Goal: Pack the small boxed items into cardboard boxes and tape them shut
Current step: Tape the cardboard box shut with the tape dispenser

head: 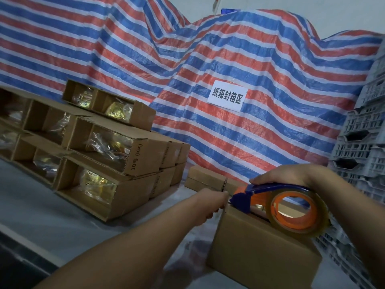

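Brown cardboard box (260,245) sits at the counter's near right edge; right hand (285,176) grips the tape dispenser (277,203), left hand (210,205) pinches its far edge. Taping underway; next, draw tape along the seam.

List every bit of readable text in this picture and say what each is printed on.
"纸箱封箱区": white paper sign fixed to the striped tarp.
"10号 (KK)": end face of an open cardboard box in the stack at left.
Similar prints on neighbouring box ends and the gold labels inside: too blurred to read.
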